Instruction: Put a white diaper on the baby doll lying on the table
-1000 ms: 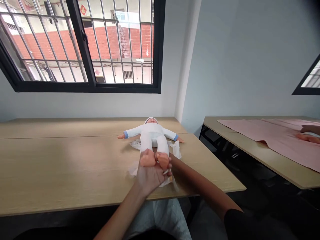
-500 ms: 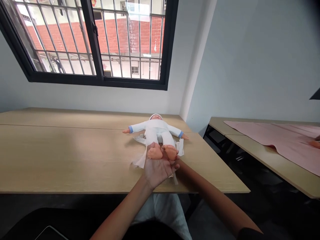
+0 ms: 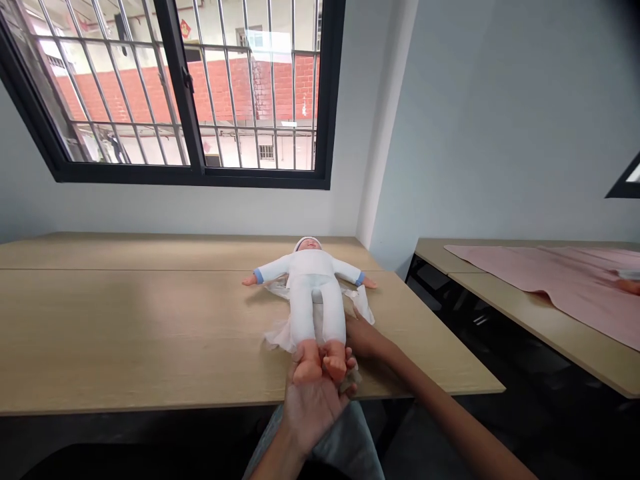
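A baby doll (image 3: pixel 314 293) in a white suit with blue cuffs lies on its back on the wooden table (image 3: pixel 150 333), arms spread and head away from me. My left hand (image 3: pixel 317 393) is palm up beneath the doll's bare feet, its thumb and fingers curled around them. Beside the doll's leg, on the right, is my right hand (image 3: pixel 364 333); its thumb shows, but the leg hides its other fingers. Thin white cloth (image 3: pixel 279 335) is spread under the doll and shows on both sides, crumpled, close to my right hand.
A second table (image 3: pixel 505 293) stands to the right across a gap, with a pink cloth (image 3: pixel 560 283) over it. Part of another person's hand (image 3: pixel 629 286) shows at the right edge. A barred window (image 3: pixel 200 177) is in the wall behind.
The doll's legs have come down and straightened toward me, with my left hand still at the feet. My right hand, earlier hidden behind the feet, now shows beside the leg. The view has tilted up slightly.
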Available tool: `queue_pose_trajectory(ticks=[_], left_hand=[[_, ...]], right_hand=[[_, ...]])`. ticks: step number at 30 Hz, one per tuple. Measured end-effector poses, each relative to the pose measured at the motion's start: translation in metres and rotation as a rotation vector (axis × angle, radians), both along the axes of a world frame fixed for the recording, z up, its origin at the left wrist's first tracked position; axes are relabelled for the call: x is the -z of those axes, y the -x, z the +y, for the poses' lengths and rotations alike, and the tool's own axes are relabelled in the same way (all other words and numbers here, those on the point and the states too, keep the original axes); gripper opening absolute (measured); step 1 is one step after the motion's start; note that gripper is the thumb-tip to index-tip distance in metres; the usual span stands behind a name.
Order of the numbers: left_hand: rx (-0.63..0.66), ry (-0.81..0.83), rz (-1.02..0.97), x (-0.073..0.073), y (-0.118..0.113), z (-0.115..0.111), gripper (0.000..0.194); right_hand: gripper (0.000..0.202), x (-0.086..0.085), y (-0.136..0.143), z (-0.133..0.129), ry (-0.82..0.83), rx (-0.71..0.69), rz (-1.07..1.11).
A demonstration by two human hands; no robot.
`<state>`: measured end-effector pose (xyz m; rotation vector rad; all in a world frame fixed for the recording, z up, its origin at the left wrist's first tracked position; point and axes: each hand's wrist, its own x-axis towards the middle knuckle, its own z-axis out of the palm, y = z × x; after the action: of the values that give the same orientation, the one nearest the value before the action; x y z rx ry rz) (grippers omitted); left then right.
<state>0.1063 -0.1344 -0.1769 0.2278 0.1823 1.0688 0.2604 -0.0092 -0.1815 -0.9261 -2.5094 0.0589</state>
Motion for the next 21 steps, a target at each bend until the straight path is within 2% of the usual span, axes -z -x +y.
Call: queue_pose_trajectory(ticks=[3,6,8,11,14,18,21], left_hand=[[0.02,0.008,0.002,-0.002,0.001,-0.015,0.047],[0.059,0.005,-0.015,-0.005,0.008,-0.032,0.059],[0.063,0.005,-0.043,-0.004,0.014,-0.04,0.061],[0.056,0.005,-0.066,0.001,0.02,-0.044,0.062],[0.072,0.001,-0.081,0.008,0.022,-0.044,0.058],[0.064,0.001,-0.042,0.011,0.017,-0.049,0.057],[0.027,-0.035,0.065,0.001,0.012,-0.056,0.066]], right_hand=[[0.049,-0.007,-0.025,0.014,0.116,0.096,-0.016],[0.046,-0.018,-0.042,0.02,0.205,0.22,0.179],[0.042,-0.03,-0.043,0.018,0.177,0.208,0.338],[0.034,-0.051,-0.027,0.008,0.105,0.099,0.438],[0.031,-0.061,-0.002,-0.007,0.082,-0.002,0.341],[0.029,-0.053,0.024,-0.019,0.097,-0.043,0.102],[0.034,-0.043,0.031,-0.02,0.117,-0.063,0.049]])
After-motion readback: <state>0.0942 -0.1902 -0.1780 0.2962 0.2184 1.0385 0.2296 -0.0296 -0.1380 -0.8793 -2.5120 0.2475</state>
